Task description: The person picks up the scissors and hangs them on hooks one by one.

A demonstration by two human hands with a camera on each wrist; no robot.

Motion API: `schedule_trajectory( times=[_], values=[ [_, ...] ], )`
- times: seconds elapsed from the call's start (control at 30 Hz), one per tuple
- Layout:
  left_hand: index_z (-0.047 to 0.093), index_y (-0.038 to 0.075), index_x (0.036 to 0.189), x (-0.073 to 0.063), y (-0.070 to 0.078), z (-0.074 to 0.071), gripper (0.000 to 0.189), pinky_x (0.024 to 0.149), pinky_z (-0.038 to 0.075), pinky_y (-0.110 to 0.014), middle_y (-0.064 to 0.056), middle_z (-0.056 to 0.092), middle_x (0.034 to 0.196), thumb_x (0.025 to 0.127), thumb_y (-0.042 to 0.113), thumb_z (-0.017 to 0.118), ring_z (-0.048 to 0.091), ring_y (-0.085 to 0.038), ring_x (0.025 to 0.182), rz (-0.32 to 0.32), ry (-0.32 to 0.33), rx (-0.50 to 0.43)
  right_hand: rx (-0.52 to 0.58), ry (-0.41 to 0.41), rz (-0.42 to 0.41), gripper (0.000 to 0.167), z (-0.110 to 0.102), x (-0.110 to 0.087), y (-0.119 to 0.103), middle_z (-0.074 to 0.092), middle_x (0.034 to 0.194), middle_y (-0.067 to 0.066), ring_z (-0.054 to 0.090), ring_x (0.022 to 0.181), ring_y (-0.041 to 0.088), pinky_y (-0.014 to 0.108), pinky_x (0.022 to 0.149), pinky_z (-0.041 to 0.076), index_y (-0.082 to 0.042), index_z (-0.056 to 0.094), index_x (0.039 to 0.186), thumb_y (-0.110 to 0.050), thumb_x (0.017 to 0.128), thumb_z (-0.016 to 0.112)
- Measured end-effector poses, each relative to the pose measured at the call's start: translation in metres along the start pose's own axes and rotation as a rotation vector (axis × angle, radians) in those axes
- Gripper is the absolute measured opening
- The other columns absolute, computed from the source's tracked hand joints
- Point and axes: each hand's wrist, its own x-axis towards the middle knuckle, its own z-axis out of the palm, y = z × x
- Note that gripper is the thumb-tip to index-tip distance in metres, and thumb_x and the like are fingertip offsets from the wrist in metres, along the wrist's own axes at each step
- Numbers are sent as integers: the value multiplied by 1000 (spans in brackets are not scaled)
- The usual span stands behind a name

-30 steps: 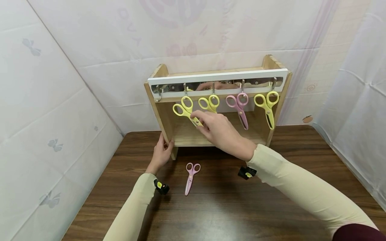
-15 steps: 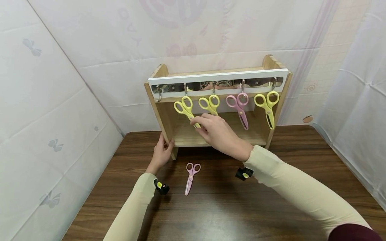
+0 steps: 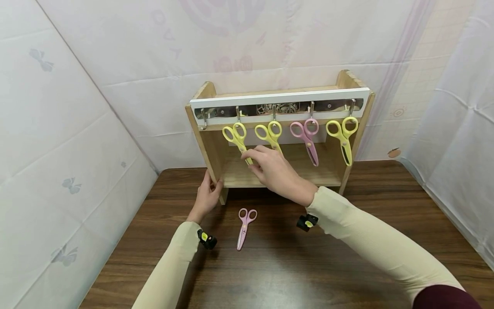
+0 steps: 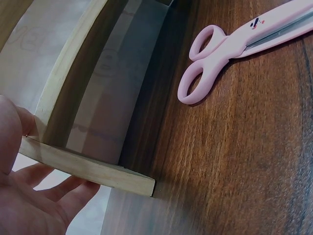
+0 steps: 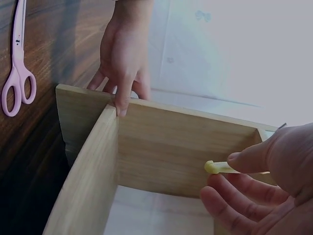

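Note:
My right hand [image 3: 272, 170] pinches the blade end of a pair of yellow scissors [image 3: 236, 134], whose right handle loop is at the second hook from the left. In the right wrist view the yellow blade tip [image 5: 213, 167] pokes out between thumb and fingers. My left hand [image 3: 206, 198] grips the lower left side panel of a wooden shelf [image 3: 285, 91], with thumb inside and fingers outside in the left wrist view. Beside the held pair, other yellow scissors [image 3: 269, 133] hang partly behind my right hand. Pink scissors [image 3: 243, 228] lie on the table before the shelf.
Pink scissors [image 3: 307, 139] and yellow scissors [image 3: 343, 139] hang farther right on the hook rail [image 3: 324, 107]. At its far left end is a bare hook [image 3: 203, 120]. The shelf stands on a dark wooden table [image 3: 285, 274], with white curtains behind and at the sides.
My right hand has shifted slightly left and down along the yellow scissors, which now hang a little steeper. The left hand and the pink scissors on the table have stayed put.

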Motion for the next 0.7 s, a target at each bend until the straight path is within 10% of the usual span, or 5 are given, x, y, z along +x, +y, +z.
schedule_trajectory(
  times=[0.7],
  values=[
    [33,13,157,1,-1,1,55,103,50,-57,-27,52,145,106,15,54,52,-40,135,-3,5,6,-10,6,43,28,10,-1,1,69,114,9,67,88,17,33,76,57,-8,71,122,-3,94,72]
  ],
)
